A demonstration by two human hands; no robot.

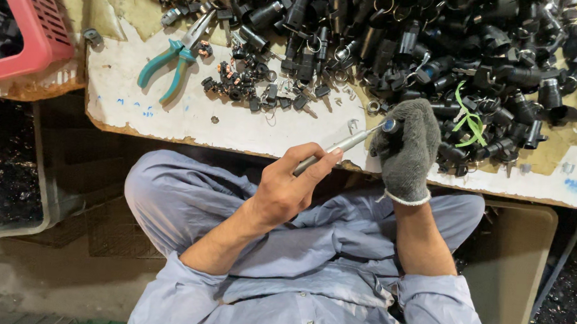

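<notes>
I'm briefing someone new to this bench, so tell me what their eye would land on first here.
First, the big heap of black plastic parts covering the far right of the worn white board. Next, the two hands at its near edge: the gloved right hand grips a small part while the bare left hand pushes a slim metal tool into it. Teal-handled pliers lie at far left, beside a pink basket.

The view looks straight down, so the person's body sits at the bottom of the frame. The bare hand (287,185) appears on the image's left and the gloved hand (406,149) on the image's right. With the camera on the head looking down at the lap, image left matches the person's own left.

The bare left hand (287,185) grips a slim metal tool (339,145) whose tip meets a small round part (389,125) pinched in the right hand (406,149), which wears a grey knit glove. Both hover over the worktop (191,119) edge. A heap of black plastic parts (442,51) covers its far side, green-handled pliers (175,58) lie to the left, and a pink basket (26,22) stands beyond.
</notes>
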